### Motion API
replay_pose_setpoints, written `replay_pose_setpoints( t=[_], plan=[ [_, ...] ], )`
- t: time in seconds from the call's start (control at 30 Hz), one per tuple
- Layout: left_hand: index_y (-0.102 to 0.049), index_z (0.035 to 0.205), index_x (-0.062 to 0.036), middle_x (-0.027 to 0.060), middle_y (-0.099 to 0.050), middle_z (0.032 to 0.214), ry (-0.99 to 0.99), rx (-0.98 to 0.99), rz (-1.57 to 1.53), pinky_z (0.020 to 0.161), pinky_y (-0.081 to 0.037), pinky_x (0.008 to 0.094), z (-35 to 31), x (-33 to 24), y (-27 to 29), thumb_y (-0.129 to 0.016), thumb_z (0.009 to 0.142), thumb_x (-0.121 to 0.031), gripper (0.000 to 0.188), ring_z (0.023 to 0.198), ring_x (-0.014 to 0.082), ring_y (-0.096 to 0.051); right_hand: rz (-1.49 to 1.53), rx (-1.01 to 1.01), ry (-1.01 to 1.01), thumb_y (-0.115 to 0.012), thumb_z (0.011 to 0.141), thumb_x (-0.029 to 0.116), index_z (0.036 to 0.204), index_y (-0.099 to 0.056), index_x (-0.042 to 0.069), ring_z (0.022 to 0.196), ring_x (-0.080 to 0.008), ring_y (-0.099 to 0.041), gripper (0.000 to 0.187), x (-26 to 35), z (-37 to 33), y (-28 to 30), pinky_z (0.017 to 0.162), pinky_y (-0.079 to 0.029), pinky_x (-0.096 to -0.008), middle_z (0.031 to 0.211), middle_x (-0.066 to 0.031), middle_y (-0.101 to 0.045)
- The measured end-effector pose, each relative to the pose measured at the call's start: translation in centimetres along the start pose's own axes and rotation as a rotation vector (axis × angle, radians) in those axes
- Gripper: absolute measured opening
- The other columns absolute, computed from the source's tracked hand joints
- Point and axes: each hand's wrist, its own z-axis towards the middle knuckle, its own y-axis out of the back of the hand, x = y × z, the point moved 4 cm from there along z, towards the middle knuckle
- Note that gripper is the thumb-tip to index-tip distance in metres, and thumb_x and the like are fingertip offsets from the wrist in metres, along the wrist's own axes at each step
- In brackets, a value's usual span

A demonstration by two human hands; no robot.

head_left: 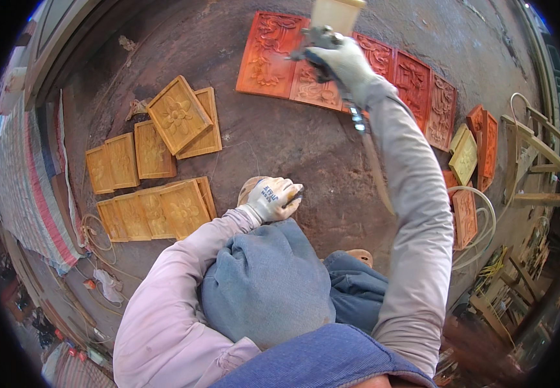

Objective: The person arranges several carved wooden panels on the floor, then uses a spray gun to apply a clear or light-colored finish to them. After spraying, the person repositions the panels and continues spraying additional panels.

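Note:
My right hand [352, 66], in a white glove, is closed round a spray gun [322, 40] with a pale cup [335, 15] on top. The gun hangs over a row of carved wooden panels [264, 58] lying on the ground. Some panels are deep red, while the ones below the gun look paler orange. A hose [377, 171] trails from the gun's handle toward me. My left hand [272, 198], also gloved, rests by my bent knee with its fingers curled. A dark bit shows at its fingertips, and I cannot make out what it is.
Yellowish carved panels [178, 115] lie at the left, some overlapping. At the right, orange and yellow carved pieces [465, 158] lean together near a coiled hose [486, 226] and a wooden frame [538, 161]. A striped sheet [31, 181] covers something at the far left.

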Motion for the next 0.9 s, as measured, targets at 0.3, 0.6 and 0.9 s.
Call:
replay_pose_setpoints(
  t=[0.3, 0.6, 0.9],
  plan=[
    [-0.068, 0.106, -0.0093, 0.0077, -0.066, 0.087, -0.024, -0.068, 0.002, 0.072, -0.051, 0.0385, 0.1, -0.1, 0.0, -0.072, 0.081, -0.025, 0.03, 0.079, 0.0267, -0.064, -0.186, -0.01, -0.126, -0.07, 0.088, 0.015, 0.106, -0.065, 0.001, 0.06, -0.0096, -0.055, 0.023, -1.0, -2.1, 3.0, 0.05, -0.048, -0.0265, 0.076, -0.001, -0.059],
    [-0.067, 0.102, -0.0074, 0.0079, -0.064, 0.083, -0.045, -0.113, -0.027, 0.067, -0.05, 0.0388, 0.4, -0.4, 0.1, -0.073, 0.078, -0.02, 0.027, 0.074, 0.0269, -0.063, -0.55, -0.434, -0.296, -0.08, 0.077, 0.024, 0.095, -0.071, 0.003, 0.054, -0.0128, -0.06, 0.029, -3.9, -10.7, 24.2, 0.049, -0.051, -0.0309, 0.068, -0.004, -0.063],
    [-0.068, 0.101, -0.0069, 0.0085, -0.064, 0.084, -0.015, -0.062, 0.0, 0.071, -0.051, 0.0389, 0.6, -0.6, 0.2, -0.072, 0.078, -0.018, 0.026, 0.077, 0.0275, -0.064, -1.185, -0.768, -0.325, -0.076, 0.08, 0.027, 0.108, -0.07, 0.001, 0.063, -0.0164, -0.07, 0.038, -6.0, -17.1, 35.7, 0.056, -0.057, -0.0315, 0.082, -0.011, -0.072]
  ],
)
